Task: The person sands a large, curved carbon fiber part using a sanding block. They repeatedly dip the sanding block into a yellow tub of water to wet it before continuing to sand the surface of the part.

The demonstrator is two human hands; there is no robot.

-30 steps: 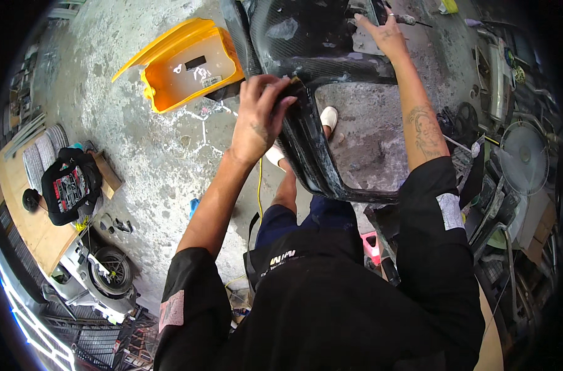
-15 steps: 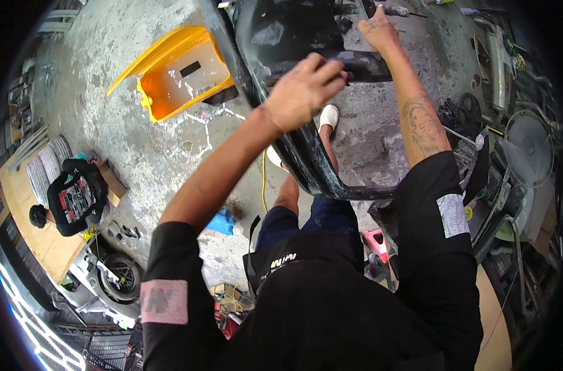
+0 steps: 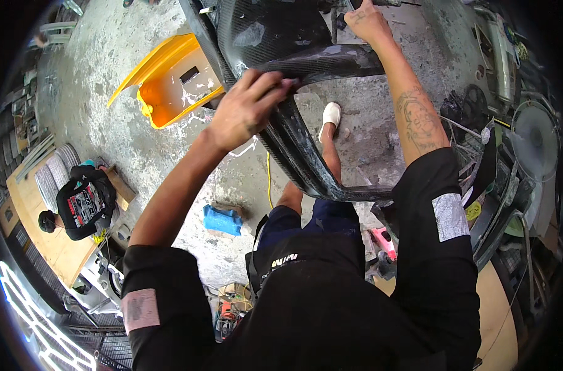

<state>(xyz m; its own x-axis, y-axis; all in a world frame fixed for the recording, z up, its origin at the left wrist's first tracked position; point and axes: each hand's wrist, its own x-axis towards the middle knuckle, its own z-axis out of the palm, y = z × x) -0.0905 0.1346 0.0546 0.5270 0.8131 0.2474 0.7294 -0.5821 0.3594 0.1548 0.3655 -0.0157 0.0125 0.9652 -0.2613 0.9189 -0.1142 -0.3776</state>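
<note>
A large black carbon-fibre body panel (image 3: 275, 31) with openings and a curved lower rim stands in front of me, whitish scuffs on its surface. My left hand (image 3: 247, 111) is on the panel's left side, where a crossbar meets the long side rail. Its fingers are bent round a small purplish piece (image 3: 290, 84), mostly hidden, so its kind is unclear. Farther off, at the top right, my right hand (image 3: 366, 23) is closed at a dark bar of the panel, partly cut off by the picture's edge.
A yellow plastic shell (image 3: 164, 86) lies on the concrete floor at left. Nearer are a blue bundle (image 3: 222, 220) and a yellow cord (image 3: 269, 176). Another person (image 3: 83, 201) is by a wooden board at far left. A round fan (image 3: 535, 139) and metal parts crowd the right.
My left hand has moved left and slightly nearer across the panel, from the crossbar to the side rail. My right hand keeps its hold, a little farther up in the picture.
</note>
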